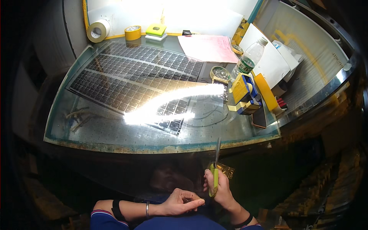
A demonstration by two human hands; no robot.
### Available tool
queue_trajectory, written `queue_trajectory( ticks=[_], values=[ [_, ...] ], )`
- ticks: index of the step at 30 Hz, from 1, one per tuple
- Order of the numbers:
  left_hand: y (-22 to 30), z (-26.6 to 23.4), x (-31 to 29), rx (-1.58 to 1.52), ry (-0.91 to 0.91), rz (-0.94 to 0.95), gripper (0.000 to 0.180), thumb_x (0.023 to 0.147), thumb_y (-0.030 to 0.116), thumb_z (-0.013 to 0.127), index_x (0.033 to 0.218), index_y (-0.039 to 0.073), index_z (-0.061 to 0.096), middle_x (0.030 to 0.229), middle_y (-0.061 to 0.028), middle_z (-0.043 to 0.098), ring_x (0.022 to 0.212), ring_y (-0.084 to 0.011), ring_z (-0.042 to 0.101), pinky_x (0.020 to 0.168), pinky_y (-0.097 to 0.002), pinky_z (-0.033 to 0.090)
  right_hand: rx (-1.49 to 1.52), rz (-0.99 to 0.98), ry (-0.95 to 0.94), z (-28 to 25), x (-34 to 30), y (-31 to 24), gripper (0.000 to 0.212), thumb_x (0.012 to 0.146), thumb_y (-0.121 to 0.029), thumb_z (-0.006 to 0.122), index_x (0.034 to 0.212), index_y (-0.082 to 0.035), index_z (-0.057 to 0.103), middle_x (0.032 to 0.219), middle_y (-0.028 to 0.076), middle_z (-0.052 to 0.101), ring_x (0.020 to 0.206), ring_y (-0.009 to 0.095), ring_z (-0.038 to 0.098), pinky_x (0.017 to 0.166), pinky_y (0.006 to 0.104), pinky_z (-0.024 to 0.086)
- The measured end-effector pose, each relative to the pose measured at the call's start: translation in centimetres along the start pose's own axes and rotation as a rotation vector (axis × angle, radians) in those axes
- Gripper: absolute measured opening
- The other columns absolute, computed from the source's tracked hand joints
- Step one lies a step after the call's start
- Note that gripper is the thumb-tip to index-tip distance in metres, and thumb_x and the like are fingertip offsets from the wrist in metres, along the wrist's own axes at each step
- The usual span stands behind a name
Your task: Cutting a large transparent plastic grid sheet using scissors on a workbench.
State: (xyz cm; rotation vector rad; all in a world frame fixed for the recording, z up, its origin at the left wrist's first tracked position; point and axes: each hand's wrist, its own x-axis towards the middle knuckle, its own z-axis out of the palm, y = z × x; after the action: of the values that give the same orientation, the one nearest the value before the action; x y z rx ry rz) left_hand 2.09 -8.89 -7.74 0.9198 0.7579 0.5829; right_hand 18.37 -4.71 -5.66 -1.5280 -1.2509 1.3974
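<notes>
My right hand (pixel 222 193) is closed round the green handle of a pair of scissors (pixel 214 178), whose metal blades point up and away from me, short of the table's front edge. Beside its fingers shows a small gold-brown patterned piece (pixel 226 170); whether the hand touches it cannot be made out. Close to my lap, my left hand (pixel 178 202) is closed with the thumb laid along the curled fingers. What sits in that grip, if anything, is hidden. Both hands are below the glass-topped table (pixel 96 143), apart from each other.
Dark gridded sheets (pixel 126 73) lie on the table under glaring light. Toward the back stand tape rolls (pixel 133 33), a green hole punch (pixel 156 30) and pink paper (pixel 209 48). At right are a plastic bottle (pixel 249 57), a tape dispenser (pixel 243 92) and a phone (pixel 259 117).
</notes>
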Motion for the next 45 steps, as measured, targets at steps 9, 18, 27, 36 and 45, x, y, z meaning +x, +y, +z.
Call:
queue_trajectory(
  ticks=[9, 18, 27, 36, 45],
  values=[
    [-0.2, 0.2, -0.2, 0.022, -0.032, -0.04, 0.02, 0.085, 0.023, 0.06, 0.085, 0.003, 0.066, 0.065, 0.0024, 0.059, 0.055, -0.0016, 0.048, 0.049, -0.0176, 0.038, -0.031, 0.055, -0.035, -0.7, -0.2, -0.4, 0.031, 0.089, -0.032, 0.053, 0.079, -0.002, 0.05, 0.059, 0.002, 0.05, 0.049, 0.008, 0.05, 0.046, 0.0228, 0.043],
    [-0.3, 0.5, -0.6, 0.052, -0.053, -0.029, 0.02, 0.085, 0.021, 0.061, 0.08, 0.002, 0.065, 0.066, 0.0005, 0.06, 0.062, -0.0036, 0.053, 0.056, -0.0199, 0.042, 0.024, -0.003, 0.001, -0.7, 0.6, -0.5, 0.025, 0.091, -0.028, 0.049, 0.081, -0.004, 0.049, 0.065, 0.001, 0.048, 0.054, 0.007, 0.049, 0.047, 0.0213, 0.043],
    [-1.0, 0.2, -0.5, 0.087, -0.092, 0.015, 0.02, 0.085, 0.019, 0.06, 0.081, 0.0, 0.065, 0.066, 0.0002, 0.06, 0.063, -0.0046, 0.053, 0.057, -0.0213, 0.044, 0.045, 0.004, 0.011, -1.0, 0.6, -1.0, 0.03, 0.089, -0.03, 0.053, 0.079, -0.002, 0.05, 0.064, 0.001, 0.049, 0.052, 0.007, 0.05, 0.046, 0.0221, 0.043],
    [-1.2, 0.4, -0.5, 0.115, -0.123, -0.025, 0.021, 0.083, 0.021, 0.062, 0.079, 0.001, 0.066, 0.067, -0.0003, 0.061, 0.062, -0.0046, 0.053, 0.057, -0.021, 0.043, 0.116, -0.037, 0.1, -1.2, 1.4, -1.3, 0.028, 0.09, -0.029, 0.051, 0.081, -0.003, 0.051, 0.066, 0.001, 0.048, 0.056, 0.007, 0.05, 0.049, 0.022, 0.044],
    [-1.9, 0.1, -0.5, 0.206, -0.143, -0.005, 0.022, 0.083, 0.023, 0.063, 0.083, 0.001, 0.067, 0.071, -0.0031, 0.064, 0.065, -0.0057, 0.056, 0.06, -0.0216, 0.045, 0.152, -0.012, 0.122, -1.7, 1.3, -2.2, 0.028, 0.089, -0.031, 0.052, 0.08, -0.004, 0.05, 0.063, -0.001, 0.046, 0.053, 0.007, 0.048, 0.048, 0.0208, 0.043]
  ],
)
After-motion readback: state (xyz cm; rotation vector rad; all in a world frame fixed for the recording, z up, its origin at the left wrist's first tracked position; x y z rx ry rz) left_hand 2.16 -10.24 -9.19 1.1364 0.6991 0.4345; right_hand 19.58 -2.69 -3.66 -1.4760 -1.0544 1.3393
